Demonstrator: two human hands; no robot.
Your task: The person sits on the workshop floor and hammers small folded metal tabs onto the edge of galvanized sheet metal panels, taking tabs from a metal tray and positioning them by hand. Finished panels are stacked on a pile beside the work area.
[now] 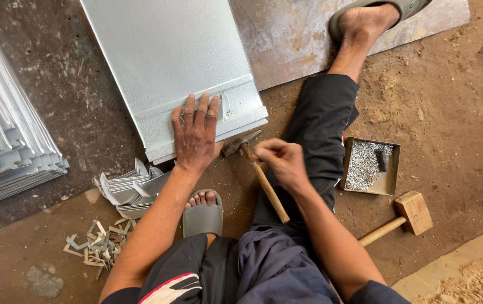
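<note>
Two hands — left hand (195,135) flat on sheet (179,62), right hand (281,160) gripping hammer (258,171); tray (389,183) holds rivets (362,163).

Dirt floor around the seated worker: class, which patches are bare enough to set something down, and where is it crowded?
Bare dirt lies right of the small tray of rivets and above the wooden mallet. The dark floor between the stacked sheets and the metal panel is open too. It is crowded near the left hand, right hand and hammer, beside the offcuts.
</note>
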